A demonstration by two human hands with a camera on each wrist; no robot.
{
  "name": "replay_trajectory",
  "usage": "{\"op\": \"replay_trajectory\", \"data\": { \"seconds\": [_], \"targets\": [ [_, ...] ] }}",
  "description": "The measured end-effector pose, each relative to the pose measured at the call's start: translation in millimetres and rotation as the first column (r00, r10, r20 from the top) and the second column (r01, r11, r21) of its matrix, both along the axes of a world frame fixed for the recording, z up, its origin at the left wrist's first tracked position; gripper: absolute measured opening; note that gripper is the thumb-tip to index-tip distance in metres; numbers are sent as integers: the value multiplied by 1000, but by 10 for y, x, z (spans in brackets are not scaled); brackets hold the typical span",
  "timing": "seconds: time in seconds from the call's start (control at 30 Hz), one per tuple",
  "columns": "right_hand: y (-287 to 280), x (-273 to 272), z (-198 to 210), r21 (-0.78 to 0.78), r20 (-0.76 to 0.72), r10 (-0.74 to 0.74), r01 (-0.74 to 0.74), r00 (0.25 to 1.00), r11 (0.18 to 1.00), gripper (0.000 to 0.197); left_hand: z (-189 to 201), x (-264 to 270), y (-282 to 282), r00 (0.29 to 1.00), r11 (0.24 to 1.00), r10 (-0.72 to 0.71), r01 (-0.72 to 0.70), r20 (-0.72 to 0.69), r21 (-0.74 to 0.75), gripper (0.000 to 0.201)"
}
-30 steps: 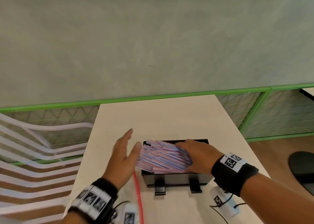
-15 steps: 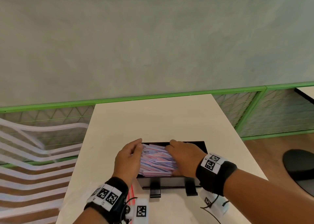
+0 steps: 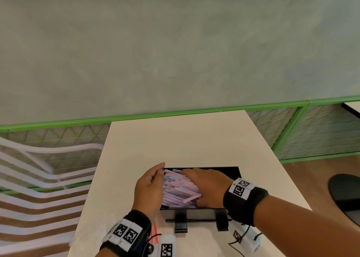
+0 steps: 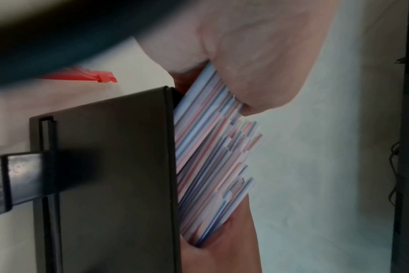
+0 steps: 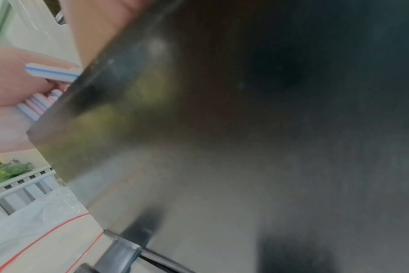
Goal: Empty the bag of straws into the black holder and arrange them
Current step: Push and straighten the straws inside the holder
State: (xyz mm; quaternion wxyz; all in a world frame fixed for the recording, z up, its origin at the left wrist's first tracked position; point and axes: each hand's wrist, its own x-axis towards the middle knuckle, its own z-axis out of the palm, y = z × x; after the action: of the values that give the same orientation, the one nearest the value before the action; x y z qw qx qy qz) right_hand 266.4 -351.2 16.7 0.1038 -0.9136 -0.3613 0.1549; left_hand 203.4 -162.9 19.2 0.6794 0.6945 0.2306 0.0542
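A black holder (image 3: 194, 214) stands on the near part of the white table (image 3: 185, 139). A pile of pink, blue and white striped straws (image 3: 179, 188) lies in it, uneven, with one straw sticking out toward the front. My left hand (image 3: 150, 186) presses its palm and straight fingers against the straws' left ends. My right hand (image 3: 206, 184) lies flat on top of the pile, fingers stretched to the left. In the left wrist view, straws (image 4: 210, 157) jut out past the holder (image 4: 105, 166) wall, between my left hand (image 4: 257, 55) and the other hand. The holder (image 5: 199, 110) fills the right wrist view.
The clear plastic bag (image 5: 35, 221) with a red zip strip (image 3: 154, 229) lies on the table near my left wrist. A white slatted chair (image 3: 39, 178) stands to the left, a green mesh railing (image 3: 175, 116) behind the table and a dark round object (image 3: 344, 194) on the floor to the right.
My left hand came in from the left and now presses on the straw ends. My right hand slid left over the pile. The straws sit more compactly in the holder.
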Motion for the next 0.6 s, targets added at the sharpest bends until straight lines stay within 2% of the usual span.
{"op": "replay_trajectory", "data": {
  "seconds": [0.17,0.4,0.6],
  "targets": [
    [63,-11,44,73,-46,-15,19,999,997,91,3,12,-14,1000,999,9,-9,-4,-51,26],
    [101,-10,129,121,-139,-77,94,987,988,72,-30,13,19,999,996,14,-12,30,-84,26],
    [171,-3,325,88,-111,-18,28,994,996,66,-53,18,46,993,979,99,-85,65,-187,34]
  ]
}}
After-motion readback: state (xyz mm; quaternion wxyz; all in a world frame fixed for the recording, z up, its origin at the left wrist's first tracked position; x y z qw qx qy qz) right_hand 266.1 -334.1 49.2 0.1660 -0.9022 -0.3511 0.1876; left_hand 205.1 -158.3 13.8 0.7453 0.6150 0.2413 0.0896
